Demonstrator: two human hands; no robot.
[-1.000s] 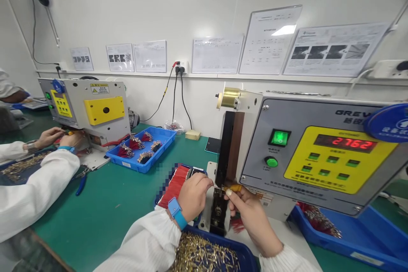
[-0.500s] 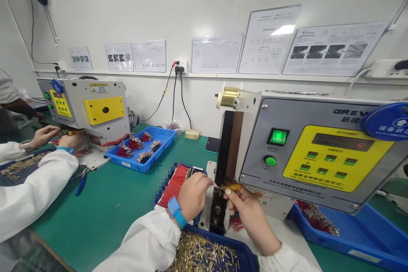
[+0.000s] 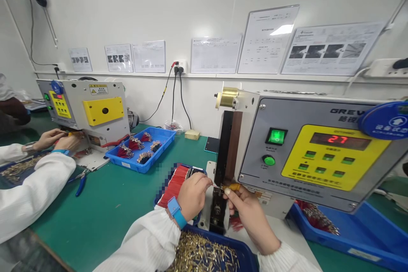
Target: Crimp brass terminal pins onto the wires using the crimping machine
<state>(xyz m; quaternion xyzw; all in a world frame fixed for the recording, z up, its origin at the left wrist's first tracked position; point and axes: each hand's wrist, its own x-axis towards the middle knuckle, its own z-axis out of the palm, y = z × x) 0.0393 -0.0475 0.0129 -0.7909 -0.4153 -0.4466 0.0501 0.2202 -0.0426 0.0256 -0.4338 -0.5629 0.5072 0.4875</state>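
My left hand (image 3: 194, 195), with a blue wristband, pinches a thin wire close to the black front block (image 3: 218, 210) of the grey machine (image 3: 306, 110). My right hand (image 3: 247, 210) grips a yellow-handled tool (image 3: 233, 187), its tip at the same spot on the block. The two hands are a short distance apart on either side of the block. Below them sits a blue tray (image 3: 250, 255) full of small gold metal terminals (image 3: 204, 253). Left of my left hand lies a tray of red wires (image 3: 174, 187). The wire's far end is too small to make out.
A blue bin (image 3: 360, 231) with bundled wires stands at the right. On the left, a blue tray (image 3: 156, 159) holds several wire bundles, near blue pliers (image 3: 80, 185). A person's hands (image 3: 72, 141) are at a second machine (image 3: 105, 112).
The machine's display now shows a red 27. Both my hands hold almost the same place. The camera view has shifted very slightly, and the other person's hands moved a little.
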